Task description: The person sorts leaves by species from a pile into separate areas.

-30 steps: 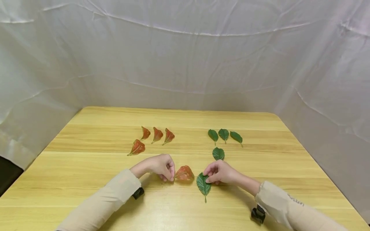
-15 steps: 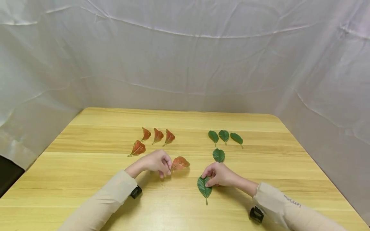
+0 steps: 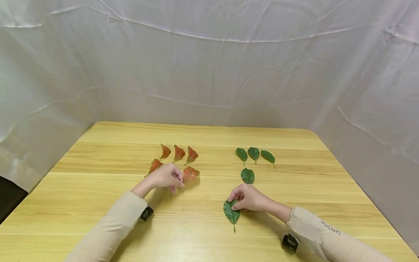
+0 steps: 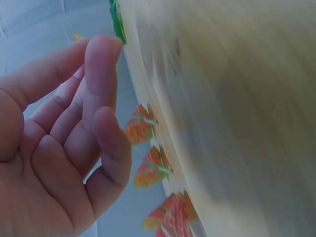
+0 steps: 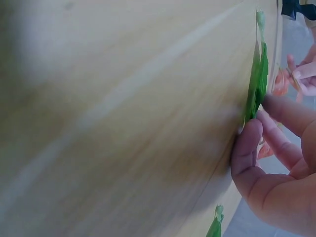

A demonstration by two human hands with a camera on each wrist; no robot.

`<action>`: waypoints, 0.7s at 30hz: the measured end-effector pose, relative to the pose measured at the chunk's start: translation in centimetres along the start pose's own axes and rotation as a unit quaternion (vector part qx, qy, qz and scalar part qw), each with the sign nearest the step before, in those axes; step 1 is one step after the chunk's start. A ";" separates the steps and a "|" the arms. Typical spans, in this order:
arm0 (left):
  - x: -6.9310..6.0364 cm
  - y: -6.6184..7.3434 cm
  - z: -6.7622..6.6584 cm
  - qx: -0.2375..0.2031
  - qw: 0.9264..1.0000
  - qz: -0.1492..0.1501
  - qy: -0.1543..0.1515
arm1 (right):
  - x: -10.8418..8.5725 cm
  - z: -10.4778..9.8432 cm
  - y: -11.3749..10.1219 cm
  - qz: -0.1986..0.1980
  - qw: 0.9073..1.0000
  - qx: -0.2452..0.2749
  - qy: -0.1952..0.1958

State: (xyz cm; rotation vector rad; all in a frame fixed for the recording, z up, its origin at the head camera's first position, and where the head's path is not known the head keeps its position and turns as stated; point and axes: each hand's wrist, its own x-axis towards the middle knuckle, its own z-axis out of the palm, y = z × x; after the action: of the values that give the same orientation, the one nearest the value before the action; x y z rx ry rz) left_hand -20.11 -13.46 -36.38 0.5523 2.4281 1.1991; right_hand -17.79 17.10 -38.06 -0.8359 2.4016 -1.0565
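Observation:
In the head view my left hand (image 3: 165, 176) pinches a reddish-orange leaf (image 3: 191, 174) by its stem end, the blade held over the table and pointing right. Fingers mostly hide that leaf in the left wrist view. Just behind this hand lies another red leaf (image 3: 155, 165), partly covered by it. My right hand (image 3: 251, 198) holds the edge of a large green leaf (image 3: 231, 213) between thumb and fingers, low at the tabletop, stem toward the near side. The right wrist view shows this green leaf (image 5: 258, 74) edge-on at the fingertips.
Farther back on the wooden table (image 3: 209, 140), three red leaves (image 3: 178, 153) lie in a row on the left. Three green leaves (image 3: 253, 153) form a row on the right, with one more green leaf (image 3: 247, 175) in front. Pale cloth (image 3: 209, 72) surrounds the table.
My left hand has carried the red leaf away from the near middle, leftward and farther back. The right hand and its green leaf have barely moved.

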 end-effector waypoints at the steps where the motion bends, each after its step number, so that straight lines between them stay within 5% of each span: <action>1: -0.1 -0.1 -0.2 0.000 1.000 -0.004 0.004 | 0.0 0.0 0.0 -0.001 1.000 -0.005 -0.001; 7: -0.3 -0.8 -1.0 -0.004 0.999 -0.021 0.026 | 0.1 0.0 -0.1 -0.022 0.999 -0.035 0.003; 21: -0.5 -1.5 -2.1 0.079 0.993 -0.060 0.066 | 0.2 -0.1 0.1 -0.020 0.999 -0.034 0.006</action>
State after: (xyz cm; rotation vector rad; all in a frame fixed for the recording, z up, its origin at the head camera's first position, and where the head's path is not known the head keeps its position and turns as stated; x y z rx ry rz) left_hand -20.99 -15.94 -36.35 0.3752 2.6427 1.0322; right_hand -18.00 17.03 -38.10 -0.9076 2.4519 -1.0025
